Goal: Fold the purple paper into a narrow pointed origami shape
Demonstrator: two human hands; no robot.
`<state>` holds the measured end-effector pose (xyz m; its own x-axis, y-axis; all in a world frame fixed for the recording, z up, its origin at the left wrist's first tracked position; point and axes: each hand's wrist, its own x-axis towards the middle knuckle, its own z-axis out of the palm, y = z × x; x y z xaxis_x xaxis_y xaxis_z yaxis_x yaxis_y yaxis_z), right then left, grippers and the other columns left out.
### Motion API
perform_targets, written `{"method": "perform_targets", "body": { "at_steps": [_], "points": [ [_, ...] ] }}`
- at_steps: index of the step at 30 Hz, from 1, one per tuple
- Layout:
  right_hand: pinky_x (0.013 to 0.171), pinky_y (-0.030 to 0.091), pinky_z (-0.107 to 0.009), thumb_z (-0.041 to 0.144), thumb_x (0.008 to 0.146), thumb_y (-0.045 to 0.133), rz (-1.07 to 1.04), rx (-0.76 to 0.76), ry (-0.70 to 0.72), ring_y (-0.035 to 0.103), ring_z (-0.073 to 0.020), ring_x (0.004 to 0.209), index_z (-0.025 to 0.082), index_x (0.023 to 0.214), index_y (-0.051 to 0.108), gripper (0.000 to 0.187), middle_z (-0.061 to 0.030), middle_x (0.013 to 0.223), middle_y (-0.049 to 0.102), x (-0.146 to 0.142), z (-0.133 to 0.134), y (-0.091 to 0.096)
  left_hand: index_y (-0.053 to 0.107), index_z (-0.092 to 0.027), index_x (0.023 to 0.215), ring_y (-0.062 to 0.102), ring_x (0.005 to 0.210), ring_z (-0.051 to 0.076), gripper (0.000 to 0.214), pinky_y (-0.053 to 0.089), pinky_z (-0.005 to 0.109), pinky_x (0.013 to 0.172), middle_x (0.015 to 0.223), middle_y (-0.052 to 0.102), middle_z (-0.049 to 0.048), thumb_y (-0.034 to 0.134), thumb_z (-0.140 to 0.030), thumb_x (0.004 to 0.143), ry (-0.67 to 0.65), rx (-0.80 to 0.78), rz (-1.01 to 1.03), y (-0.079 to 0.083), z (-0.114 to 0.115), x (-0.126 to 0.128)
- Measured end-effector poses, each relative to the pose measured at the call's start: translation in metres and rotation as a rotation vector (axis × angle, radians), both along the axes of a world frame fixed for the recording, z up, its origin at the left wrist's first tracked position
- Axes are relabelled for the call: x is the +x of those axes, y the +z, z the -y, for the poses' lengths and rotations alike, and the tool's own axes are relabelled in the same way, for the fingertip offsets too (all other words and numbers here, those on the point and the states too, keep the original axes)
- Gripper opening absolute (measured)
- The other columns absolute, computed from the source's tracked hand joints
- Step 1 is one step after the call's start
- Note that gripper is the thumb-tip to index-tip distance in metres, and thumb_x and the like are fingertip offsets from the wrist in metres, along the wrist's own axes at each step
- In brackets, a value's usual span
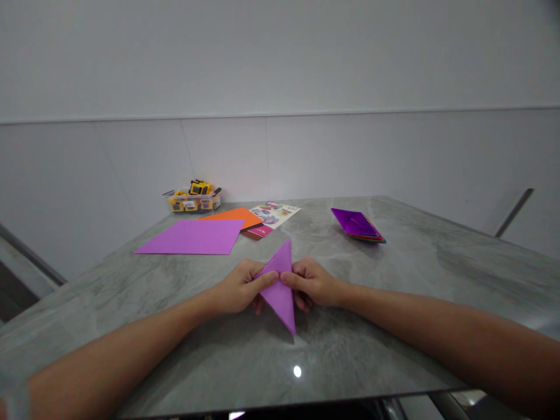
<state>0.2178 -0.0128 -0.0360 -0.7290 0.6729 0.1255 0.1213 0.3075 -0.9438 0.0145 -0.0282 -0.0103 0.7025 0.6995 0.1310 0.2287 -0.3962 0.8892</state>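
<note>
A folded purple paper point(282, 294), pointed at both ends, is held a little above the grey marble table point(394, 326). My left hand point(238, 287) pinches its left side, thumb on top and fingers curled beneath. My right hand point(312, 283) pinches the right side the same way. The two thumbs nearly meet at the middle of the paper.
A flat purple sheet point(192, 237) lies at the back left, with an orange sheet point(234, 217) and a printed leaflet point(273, 214) behind it. A clear box of yellow toy parts point(195, 198) stands by the wall. A stack of folded coloured papers point(359, 226) sits at the back right.
</note>
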Motion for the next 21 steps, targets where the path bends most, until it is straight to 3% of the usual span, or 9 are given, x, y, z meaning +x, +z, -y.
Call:
{"method": "perform_targets", "body": {
  "at_steps": [7,15,21],
  "points": [
    [0.036,0.030,-0.018,0.068,0.080,0.049,-0.072,0.014,-0.060,0.043,-0.0063,0.035,0.013,0.052,0.054,0.063,-0.0003,0.041,0.051,-0.0004,-0.0052,-0.0021,0.064,-0.009,0.079,0.048,0.042,0.008,0.050,0.036,0.016,0.039,0.054,0.054,0.0015,0.042,-0.052,0.092,-0.065,0.014,-0.057,-0.0038,-0.0038,-0.0051],
    [0.035,0.030,-0.018,0.069,0.078,0.050,-0.041,-0.015,-0.037,0.040,-0.0056,0.032,0.013,0.048,0.054,0.064,-0.0003,0.038,0.051,0.0014,-0.0021,0.0033,0.054,-0.012,0.065,0.042,0.038,0.006,0.049,0.029,0.016,0.038,0.047,0.047,-0.0025,0.043,-0.053,0.091,-0.043,-0.014,-0.071,-0.0042,-0.0035,-0.0053],
    [0.035,0.033,-0.018,0.068,0.077,0.054,-0.115,-0.007,-0.152,0.045,-0.0067,0.034,0.012,0.056,0.056,0.060,0.0002,0.043,0.053,-0.0032,-0.0087,0.0009,0.048,-0.014,0.060,0.031,0.038,0.005,0.048,0.021,0.018,0.038,0.045,0.039,-0.0058,0.046,-0.053,0.088,0.004,-0.010,-0.064,-0.0032,-0.0040,-0.0025]
  ]
}}
